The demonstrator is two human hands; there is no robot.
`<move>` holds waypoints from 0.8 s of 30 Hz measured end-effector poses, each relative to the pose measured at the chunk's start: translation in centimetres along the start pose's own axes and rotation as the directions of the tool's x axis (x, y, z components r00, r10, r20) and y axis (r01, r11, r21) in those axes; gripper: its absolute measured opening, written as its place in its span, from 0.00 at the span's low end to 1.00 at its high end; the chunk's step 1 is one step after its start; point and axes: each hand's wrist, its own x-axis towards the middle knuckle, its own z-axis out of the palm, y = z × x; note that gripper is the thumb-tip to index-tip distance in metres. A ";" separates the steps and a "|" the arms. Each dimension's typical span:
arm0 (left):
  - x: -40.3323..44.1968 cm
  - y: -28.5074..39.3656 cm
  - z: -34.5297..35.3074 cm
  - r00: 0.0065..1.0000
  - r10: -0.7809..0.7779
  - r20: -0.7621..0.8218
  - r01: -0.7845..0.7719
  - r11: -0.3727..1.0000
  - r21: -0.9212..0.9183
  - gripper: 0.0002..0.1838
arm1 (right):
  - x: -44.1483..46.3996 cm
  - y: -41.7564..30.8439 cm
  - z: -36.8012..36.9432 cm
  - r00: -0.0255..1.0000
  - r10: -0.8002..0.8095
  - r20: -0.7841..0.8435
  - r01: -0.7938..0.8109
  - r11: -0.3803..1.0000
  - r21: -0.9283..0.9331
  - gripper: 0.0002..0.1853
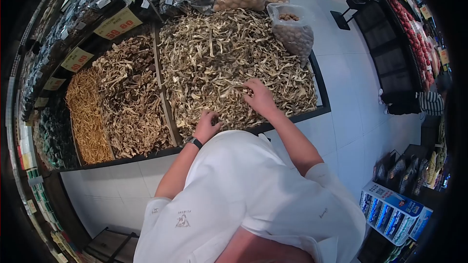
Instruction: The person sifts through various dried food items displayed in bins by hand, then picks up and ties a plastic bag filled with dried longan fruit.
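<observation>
1. Dried strips [219, 53], pale tan and brown, heaped high in the widest bin, directly under and around both hands.
2. Right hand [259, 98] on the heap, fingers bent, thumb and fingertips close together; possibly a strip at the tips, but too small to tell.
3. Left hand [207, 125] lower and nearer the body, just beside the front of the bin, fingers curled inward; contents, if any, hidden from view.
4. Possible spill over the black rim [314, 112] onto the pale floor [351, 97], likeliest from a fast sweep toward the body, with loose pieces lying close to that edge.
5. Possible mixing with the darker strips [131, 68] across the wooden divider [163, 92], from a wide push to the left; heap nearly level with the divider in places.
6. Possible slide of loose pieces from digging low in the slope, or a snapped strip from a hard pinch, judging by the thin, dry look.
7. Possible tipping of the open clear bag [294, 34] of round brown items at the far right corner, from a long reach or a shifting heap beneath.
8. Tightest room for the left hand, between white shirt [234, 165], rim and divider.
9. Widest room ahead of the right hand, across the middle of the heap; rim and floor beyond on the right.
</observation>
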 end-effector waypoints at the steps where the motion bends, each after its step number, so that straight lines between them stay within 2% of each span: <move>1: 0.0 0.0 0.0 1.000 -0.010 0.007 0.010 1.000 -0.006 0.22 | 0.6 -0.1 -0.2 1.000 -0.011 -0.012 0.012 0.999 0.051 0.19; 6: -0.1 0.2 -0.2 0.999 -0.047 0.018 0.048 0.998 -0.041 0.22 | 3.9 -0.7 -1.1 0.998 -0.051 -0.032 0.057 0.980 0.192 0.20; 8: -0.1 -0.3 0.0 0.999 -0.033 0.014 0.033 0.999 -0.017 0.22 | 5.7 -0.9 -1.8 0.999 -0.043 -0.002 0.042 0.982 0.184 0.21; 10: -0.1 -0.5 0.0 0.999 -0.033 0.011 0.034 0.999 -0.035 0.22 | 7.6 -1.8 -2.4 1.000 -0.004 -0.014 0.008 0.952 0.306 0.24; 12: -0.2 -0.6 0.0 0.999 -0.033 0.012 0.034 0.998 -0.052 0.22 | 9.7 -2.7 -2.9 0.998 -0.031 -0.045 0.042 0.964 0.264 0.25; 14: -0.3 -0.4 -0.1 0.999 -0.042 0.007 0.043 0.998 -0.051 0.22 | 11.6 -4.2 -3.7 0.997 -0.001 -0.077 0.026 0.946 0.324 0.25; 16: -0.3 -0.3 0.0 0.999 -0.051 0.010 0.051 0.997 -0.061 0.22 | 13.9 -4.5 -4.0 0.996 -0.025 -0.089 0.051 0.953 0.299 0.26; 18: -0.2 -0.4 -0.1 0.998 -0.059 0.015 0.060 0.996 -0.069 0.22 | 15.9 -5.0 -4.4 0.980 -0.042 -0.196 0.091 0.965 0.247 0.27; 20: -0.2 -0.8 0.1 1.000 -0.025 0.010 0.025 0.999 -0.044 0.22 | 17.9 -3.8 -4.0 0.981 -0.009 -0.194 0.060 0.964 0.260 0.29; 22: -0.1 -1.0 0.2 1.000 -0.021 0.008 0.022 0.999 -0.048 0.22 | 19.2 -2.2 -3.4 0.986 -0.092 -0.140 0.104 0.991 0.082 0.31; 23: -0.1 -1.1 0.2 1.000 -0.023 0.004 0.023 0.998 -0.055 0.21 | 19.3 -1.7 -3.5 0.995 -0.073 -0.072 0.081 0.990 0.113 0.34; 24: -0.1 -1.1 0.2 1.000 -0.020 0.008 0.021 0.998 -0.054 0.21 | 19.3 -1.1 -3.4 0.995 -0.069 -0.075 0.078 0.991 0.112 0.34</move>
